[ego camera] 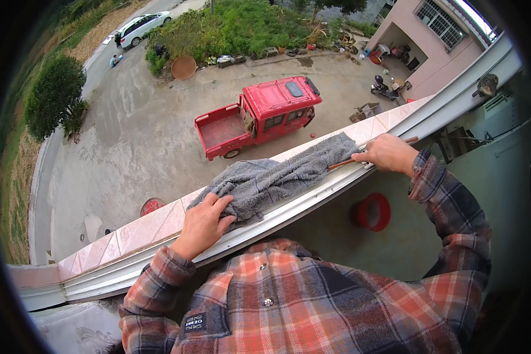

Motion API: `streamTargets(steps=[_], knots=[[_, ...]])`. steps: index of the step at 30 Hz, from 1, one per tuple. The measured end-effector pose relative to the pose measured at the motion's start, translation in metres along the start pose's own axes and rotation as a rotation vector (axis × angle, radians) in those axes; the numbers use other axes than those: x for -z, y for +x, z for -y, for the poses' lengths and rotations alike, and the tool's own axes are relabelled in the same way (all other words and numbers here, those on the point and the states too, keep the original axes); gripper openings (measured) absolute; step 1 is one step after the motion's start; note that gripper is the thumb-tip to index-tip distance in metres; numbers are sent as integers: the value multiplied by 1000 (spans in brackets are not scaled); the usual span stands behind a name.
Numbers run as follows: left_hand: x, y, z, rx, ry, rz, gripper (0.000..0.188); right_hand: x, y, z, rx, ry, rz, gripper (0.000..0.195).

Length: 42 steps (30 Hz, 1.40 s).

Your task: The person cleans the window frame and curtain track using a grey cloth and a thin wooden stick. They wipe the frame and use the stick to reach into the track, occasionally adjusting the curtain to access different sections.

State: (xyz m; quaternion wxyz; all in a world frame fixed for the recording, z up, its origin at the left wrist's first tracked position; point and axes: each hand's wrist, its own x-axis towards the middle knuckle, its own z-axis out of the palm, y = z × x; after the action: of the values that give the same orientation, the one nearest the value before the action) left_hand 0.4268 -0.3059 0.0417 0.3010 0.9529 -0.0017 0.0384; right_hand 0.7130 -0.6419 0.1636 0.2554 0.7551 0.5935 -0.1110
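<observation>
A grey terry cloth point(270, 181) with thin dark lines lies bunched lengthwise over the white window frame track point(265, 228) and the pink tiled outer sill point(137, 221). At the cloth's left end, my left hand point(207, 223) grips the fabric, fingers over the top and thumb on the near side. My right hand point(387, 152) is closed around a thin brown stick point(343, 164) just beyond the cloth's right end. One end of the stick reaches under or into the cloth, where it is hidden; the other sticks out past my fist.
Beyond the sill is a drop to a concrete yard with a red three-wheeled truck point(261, 115). Indoors, a red bucket point(371, 212) stands on the floor below my right arm. A patterned white fabric point(79, 327) is at lower left. A metal fitting point(486, 85) projects from the right frame.
</observation>
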Motion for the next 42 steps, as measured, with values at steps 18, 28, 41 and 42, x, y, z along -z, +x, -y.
streamTargets(steps=[18, 28, 41, 42], knots=[[1, 14, 81, 619, -1358, 85, 31, 14, 169, 203, 357, 510, -412, 25], [214, 25, 147, 198, -1429, -503, 24, 98, 267, 199, 92, 567, -852, 44], [218, -14, 146, 454, -803, -633, 17, 46, 149, 197, 144, 786, -667, 37], [222, -25, 141, 475, -591, -622, 18, 44, 145, 205, 152, 800, -672, 37]])
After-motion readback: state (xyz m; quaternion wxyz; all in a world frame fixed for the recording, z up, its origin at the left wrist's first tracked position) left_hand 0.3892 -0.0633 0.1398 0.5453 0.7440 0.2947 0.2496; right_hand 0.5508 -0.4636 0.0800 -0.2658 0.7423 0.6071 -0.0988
